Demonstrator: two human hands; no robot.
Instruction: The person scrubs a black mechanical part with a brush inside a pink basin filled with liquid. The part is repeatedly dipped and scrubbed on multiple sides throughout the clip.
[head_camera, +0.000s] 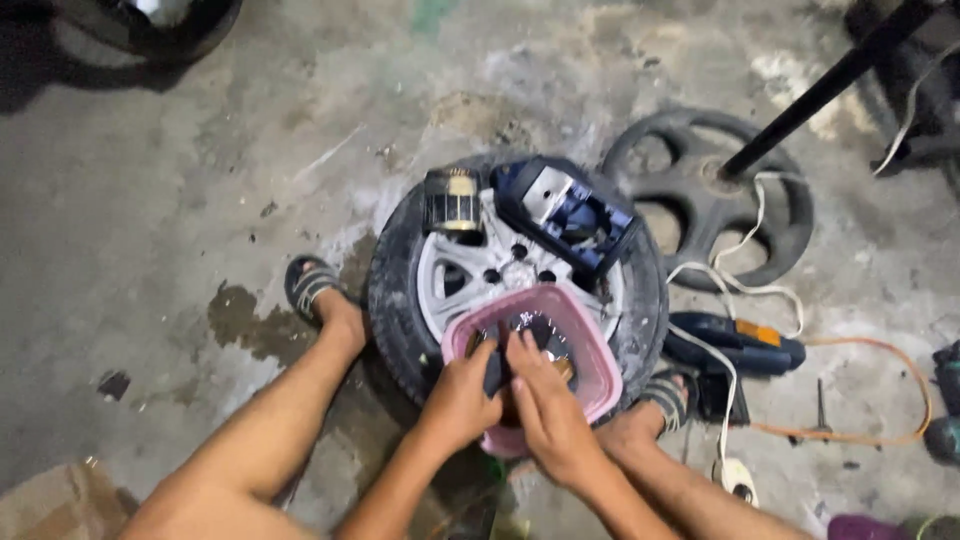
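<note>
Concrete floor (180, 200): one wheel (420, 300), one basin (600, 360), two hands (462, 402).

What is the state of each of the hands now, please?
Left hand: closed on a dark part inside the pink basket.
Right hand: fingers flat on the parts in the basket; grip cannot be told.

left hand (460, 398) and right hand (545, 405) side by side, fingers curled

Dark part (497, 372) in the pink basin (596, 352), mostly hidden under both hands.
</note>
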